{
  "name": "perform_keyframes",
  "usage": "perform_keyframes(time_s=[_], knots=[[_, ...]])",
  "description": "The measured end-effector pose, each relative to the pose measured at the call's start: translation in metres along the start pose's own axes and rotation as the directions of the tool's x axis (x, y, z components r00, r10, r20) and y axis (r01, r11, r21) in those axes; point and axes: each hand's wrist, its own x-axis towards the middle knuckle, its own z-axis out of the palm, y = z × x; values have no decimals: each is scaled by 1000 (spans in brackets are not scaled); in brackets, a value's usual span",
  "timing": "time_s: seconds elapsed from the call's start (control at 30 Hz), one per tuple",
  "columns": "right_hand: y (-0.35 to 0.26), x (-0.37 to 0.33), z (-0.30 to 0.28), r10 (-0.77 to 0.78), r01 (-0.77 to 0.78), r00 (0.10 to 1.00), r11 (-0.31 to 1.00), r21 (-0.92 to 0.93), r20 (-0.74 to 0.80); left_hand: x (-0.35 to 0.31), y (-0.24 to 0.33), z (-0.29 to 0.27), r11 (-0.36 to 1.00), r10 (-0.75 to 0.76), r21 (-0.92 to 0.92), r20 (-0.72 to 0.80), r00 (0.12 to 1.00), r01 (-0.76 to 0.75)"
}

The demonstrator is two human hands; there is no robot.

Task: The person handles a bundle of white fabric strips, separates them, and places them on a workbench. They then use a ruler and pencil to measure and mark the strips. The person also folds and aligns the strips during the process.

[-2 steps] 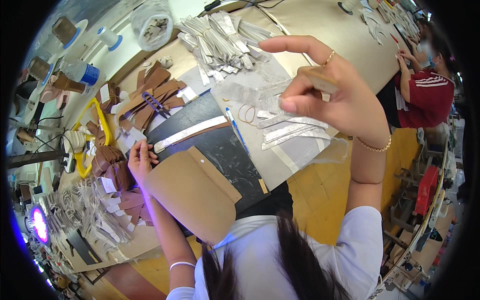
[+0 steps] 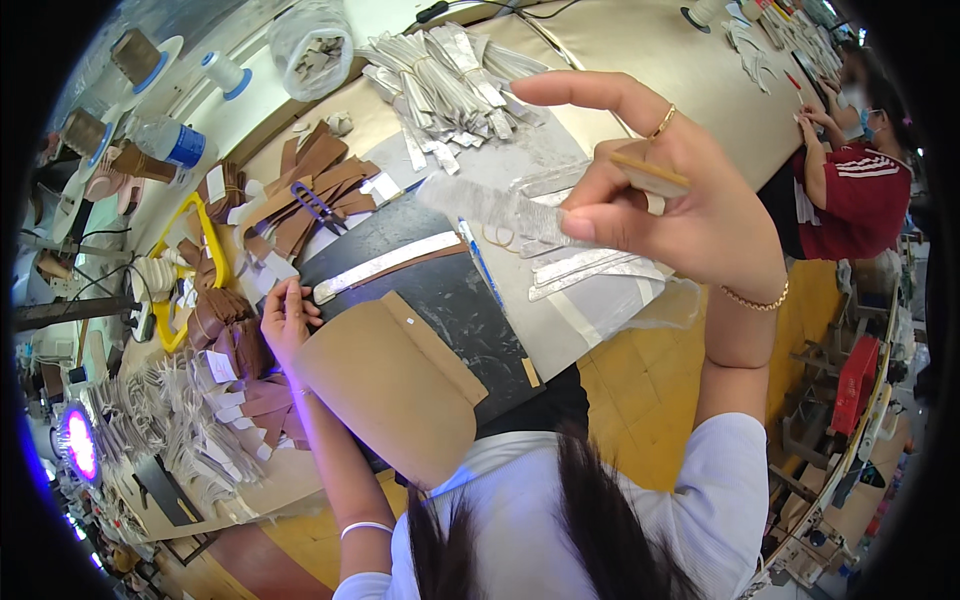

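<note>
Hair [image 2: 600, 510], two dark lengths, over a white top [image 2: 510, 510] at the lower edge. Tan panel [image 2: 390, 390], rounded on its near side, lies over the near part of a black board [image 2: 460, 315] and overlaps the left forearm in view.

Right hand [image 2: 705, 220] raised over the right part of the work area. Its grip: thumb and a bent finger pinched closed on one end of a translucent strip [image 2: 500, 210], wrinkled, reaching left above the board's far right corner. Tan flat stick [image 2: 650, 175] tucked among the same hand's fingers; a ringed finger extends free.

Left hand [image 2: 288, 315] at the board's left edge, fingers curled, just beside the near end of a white strip [image 2: 385, 268]. Cannot tell whether its grip has hold of anything. Brown strip [image 2: 420, 262] lies along the white one, both on the board. Blue pen [image 2: 480, 260] by the board's right edge; loose white strips [image 2: 595, 272] right of it on a pale sheet [image 2: 550, 345].

Farther: purple snips [image 2: 318, 208] on brown strips [image 2: 275, 215]; yellow-rimmed tray [image 2: 222, 255] to their left. Beyond, a heap of pale strips [image 2: 455, 80], a clear bag [image 2: 310, 55] and a bottle [image 2: 180, 145].

Far right, across the table [image 2: 620, 45]: co-worker in dark red [image 2: 855, 205].
</note>
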Motion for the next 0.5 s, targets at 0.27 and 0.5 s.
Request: perform_keyframes(time_s=[0.27,0.5], knots=[[-12,1,12,-144,144,990,990,-12,-9,5,0,7,1000,0,-31,25,1000,1],[-11,3,18,-145,145,989,987,61,-13,5,-1,3,999,11,-44,44,999,-9]])
